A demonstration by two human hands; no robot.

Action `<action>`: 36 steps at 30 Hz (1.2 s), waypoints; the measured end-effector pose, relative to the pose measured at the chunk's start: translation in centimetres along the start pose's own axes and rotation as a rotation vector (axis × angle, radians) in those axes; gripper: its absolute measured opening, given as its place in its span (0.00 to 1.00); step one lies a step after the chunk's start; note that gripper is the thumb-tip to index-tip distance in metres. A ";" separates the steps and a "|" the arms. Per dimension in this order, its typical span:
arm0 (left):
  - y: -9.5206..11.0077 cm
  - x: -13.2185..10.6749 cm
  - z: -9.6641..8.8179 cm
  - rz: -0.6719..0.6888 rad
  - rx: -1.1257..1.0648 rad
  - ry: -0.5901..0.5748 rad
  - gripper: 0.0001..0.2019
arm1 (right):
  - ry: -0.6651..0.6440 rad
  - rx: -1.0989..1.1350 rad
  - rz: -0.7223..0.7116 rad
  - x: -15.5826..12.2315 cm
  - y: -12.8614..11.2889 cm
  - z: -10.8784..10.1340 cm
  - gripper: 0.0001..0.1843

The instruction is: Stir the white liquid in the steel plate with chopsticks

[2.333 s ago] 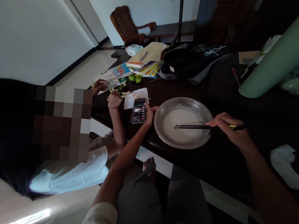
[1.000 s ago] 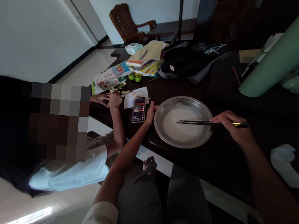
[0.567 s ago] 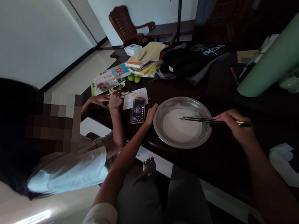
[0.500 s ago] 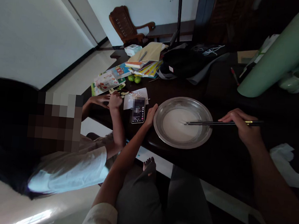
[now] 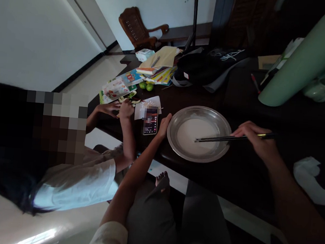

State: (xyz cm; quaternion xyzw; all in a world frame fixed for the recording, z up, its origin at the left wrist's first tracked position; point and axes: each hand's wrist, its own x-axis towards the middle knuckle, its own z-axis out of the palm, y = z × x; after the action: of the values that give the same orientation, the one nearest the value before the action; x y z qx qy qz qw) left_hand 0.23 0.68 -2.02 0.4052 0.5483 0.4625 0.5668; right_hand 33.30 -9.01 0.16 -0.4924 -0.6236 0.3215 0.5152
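Note:
A wide metal bowl [image 5: 174, 147] stands on the dark table with a milky white liquid [image 5: 196, 128] in it. At its left rim is my left hand [image 5: 164, 126], gripping the edge; part of the fingers is hidden. My right hand [image 5: 259, 140], to the right of the bowl, is closed around a pair of dark chopsticks [image 5: 223, 138] with a gold band near the upper end. They slant over the right rim, and their tips are in the liquid near the middle of the bowl.
Left of the bowl, a phone [image 5: 151, 121] lies by a white paper [image 5: 140, 112]. Beside me another person's hands [image 5: 126, 109] rest near peels. Books [image 5: 158, 68], limes [image 5: 146, 86] and a black bag [image 5: 203, 70] lie behind. A green bottle [image 5: 301, 62] and crumpled tissue [image 5: 308, 172] are on the right.
My right hand has shifted left with the chopsticks, and their tips have moved left and slightly nearer to me in the liquid. My left hand and the bowl stay in place.

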 end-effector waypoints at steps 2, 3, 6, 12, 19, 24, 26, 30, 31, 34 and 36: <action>0.1 -0.1 0.0 -0.002 0.003 -0.001 0.27 | -0.089 -0.023 -0.018 0.1 -0.1 0.6 0.19; 0.1 -0.1 0.0 -0.003 0.004 -0.003 0.27 | -0.094 -0.041 -0.025 0.1 -0.1 0.7 0.18; 0.2 -0.2 0.1 0.000 0.008 -0.007 0.26 | 0.034 -0.076 -0.008 0.2 0.0 0.1 0.20; 0.3 -0.2 0.1 0.010 0.010 -0.020 0.27 | 0.008 0.017 0.024 0.1 -0.3 0.0 0.26; 0.5 -0.2 0.2 -0.023 -0.048 0.011 0.26 | 0.075 -0.062 0.007 0.1 -0.2 0.0 0.23; 0.7 -0.4 0.3 -0.010 -0.022 0.002 0.27 | -0.038 0.018 0.008 -0.1 -0.1 0.0 0.23; 0.7 -0.5 0.3 -0.016 -0.023 0.005 0.27 | -0.090 -0.015 0.008 0.0 -0.3 0.5 0.21; 0.7 -0.5 0.3 -0.015 -0.027 0.014 0.26 | 0.049 -0.044 0.034 0.1 -0.3 0.0 0.23; 0.7 -0.5 0.3 -0.012 -0.025 0.014 0.26 | 0.082 -0.026 0.039 0.1 -0.3 -0.2 0.25; 0.6 -0.4 0.2 -0.010 -0.027 0.012 0.26 | 0.046 0.026 0.040 0.0 -0.3 -0.3 0.27; 0.4 -0.3 0.1 -0.017 -0.029 0.011 0.26 | -0.040 0.021 0.040 0.0 -0.5 0.3 0.26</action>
State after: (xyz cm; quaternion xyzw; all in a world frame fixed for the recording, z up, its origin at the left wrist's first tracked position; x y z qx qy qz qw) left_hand 0.32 0.49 -1.55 0.3894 0.5481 0.4679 0.5735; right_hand 32.89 -9.09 0.52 -0.4927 -0.6205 0.3478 0.5013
